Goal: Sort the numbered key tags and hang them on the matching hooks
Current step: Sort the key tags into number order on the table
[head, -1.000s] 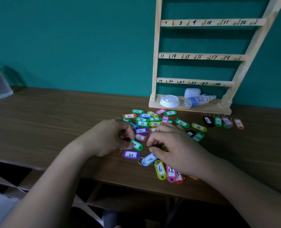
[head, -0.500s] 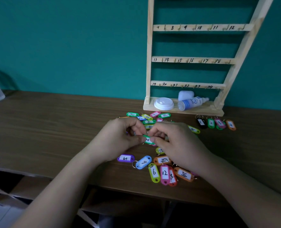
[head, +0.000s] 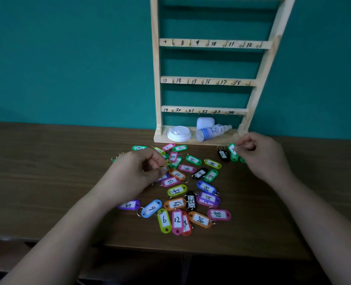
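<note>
Several coloured numbered key tags [head: 177, 220] lie in a loose pile on the wooden table [head: 47, 182]. A wooden rack [head: 213, 44] with numbered hooks stands against the teal wall; its visible hooks are bare. My right hand [head: 261, 155] pinches a green tag [head: 233, 151] at the table's right, beside a black tag [head: 223, 154] near the rack's base. My left hand [head: 137, 171] hovers with curled fingers over the pile's left side, fingertips at a tag ring; what it holds is unclear.
On the rack's base lie a white lid [head: 178, 133], a small spray bottle [head: 211, 131] and a white case [head: 205, 122]. The table's front edge [head: 170, 246] runs below the pile.
My hands were together over the pile on a green tag. The right hand has carried it to the right, beside the black tag. The view has tilted down and nearer.
</note>
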A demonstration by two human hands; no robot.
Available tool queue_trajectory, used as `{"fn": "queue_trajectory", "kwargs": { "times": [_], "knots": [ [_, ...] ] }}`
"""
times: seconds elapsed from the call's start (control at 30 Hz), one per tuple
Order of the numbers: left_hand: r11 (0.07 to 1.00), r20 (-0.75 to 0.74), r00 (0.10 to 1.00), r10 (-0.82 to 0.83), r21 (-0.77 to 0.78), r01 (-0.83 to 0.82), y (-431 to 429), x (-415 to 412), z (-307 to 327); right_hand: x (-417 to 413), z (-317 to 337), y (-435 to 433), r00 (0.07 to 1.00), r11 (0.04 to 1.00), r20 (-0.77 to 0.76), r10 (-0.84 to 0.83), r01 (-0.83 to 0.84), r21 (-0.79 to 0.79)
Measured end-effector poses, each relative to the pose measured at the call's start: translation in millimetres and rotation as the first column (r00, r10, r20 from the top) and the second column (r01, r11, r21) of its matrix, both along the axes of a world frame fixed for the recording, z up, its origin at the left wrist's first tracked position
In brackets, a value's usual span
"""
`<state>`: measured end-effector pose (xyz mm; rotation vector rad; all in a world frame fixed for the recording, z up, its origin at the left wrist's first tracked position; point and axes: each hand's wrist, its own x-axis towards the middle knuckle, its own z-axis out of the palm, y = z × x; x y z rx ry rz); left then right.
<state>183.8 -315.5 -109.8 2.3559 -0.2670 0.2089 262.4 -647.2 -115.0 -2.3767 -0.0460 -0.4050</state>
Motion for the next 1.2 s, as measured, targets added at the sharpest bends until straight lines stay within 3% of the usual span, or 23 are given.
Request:
{"fn": "queue_trajectory", "kwargs": {
  "times": [0.67,0.83,1.0,1.2],
  "knots": [
    [0.97,0.036,0.976,0.213,0.108,-0.216,20.6,13.3,-5.3,10.9,-14.7,1.6,0.999,0.994,-0.001,-0.04,0.04,-0.101],
    [0.969,0.09,0.984,0.152,0.181,-0.166,16.1,18.8,-11.7,-0.2,-9.4,28.2,0.989,0.979,0.045,0.141,-0.132,-0.153],
    [0.964,0.056,0.997,0.051,0.259,-0.064,6.3,23.2,-17.6,-10.2,-14.2,68.6,0.905,0.877,0.062,0.42,-0.387,-0.284],
    [0.944,0.019,0.997,0.071,0.321,-0.073,-0.5,25.5,-17.7,-13.0,-20.1,96.9,0.839,0.764,-0.039,0.542,-0.512,-0.394]
  ]
}}
